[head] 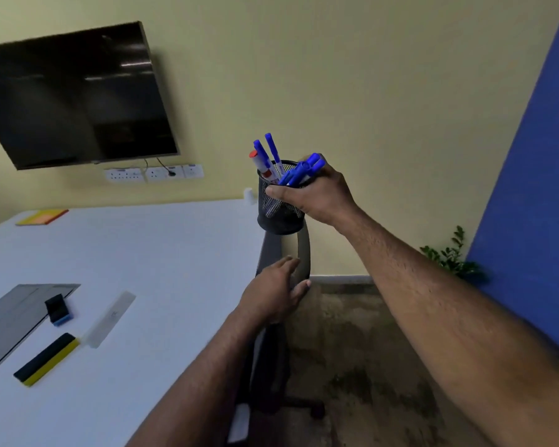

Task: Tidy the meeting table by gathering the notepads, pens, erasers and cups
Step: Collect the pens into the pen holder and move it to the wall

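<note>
My right hand [317,195] grips a black mesh pen cup [279,217] in the air past the table's right edge, fingers wrapped around its rim. Several blue pens [299,171] and a red-capped marker [260,166] stand in the cup. My left hand [273,293] rests on the top of a dark chair back [300,250], fingers curled over it. On the white table [149,269] lie a black and blue eraser [58,309], a black and yellow eraser [46,359], a clear ruler [108,319], a grey pad [17,314] and a yellow and orange notepad [42,217] at the far end.
A dark screen [75,95] hangs on the yellow wall above a row of sockets [155,173]. A blue panel [530,201] and a green plant [452,256] stand at the right. The chair's base [304,408] sits on a mottled brown floor.
</note>
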